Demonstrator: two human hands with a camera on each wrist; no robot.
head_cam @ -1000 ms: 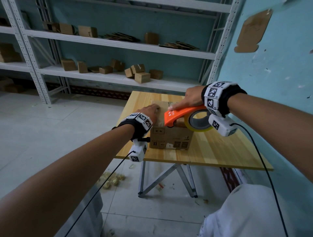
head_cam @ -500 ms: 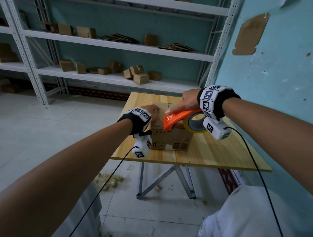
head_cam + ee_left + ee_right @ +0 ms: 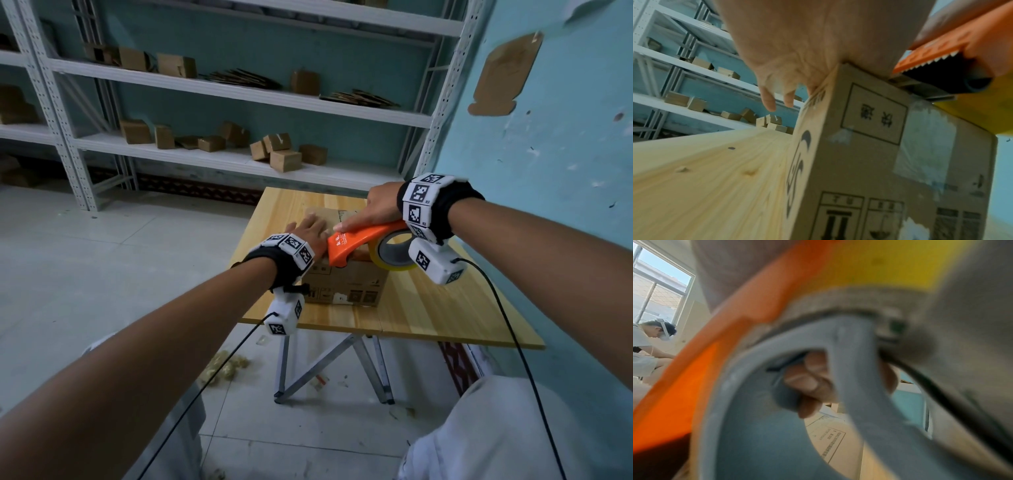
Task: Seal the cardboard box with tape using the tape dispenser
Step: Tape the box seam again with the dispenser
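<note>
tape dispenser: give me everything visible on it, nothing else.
The tape dispenser has an orange plastic body with white print near its nose, a serrated cutting edge, and a yellow tape roll on a grey hub. It lies tilted, nose down on the near top edge of the cardboard box, roll hanging off toward the person. The right hand grips it, forefinger stretched along the orange top, other fingers curled through the hub. The left hand lies flat on the box beside its nose.
</note>
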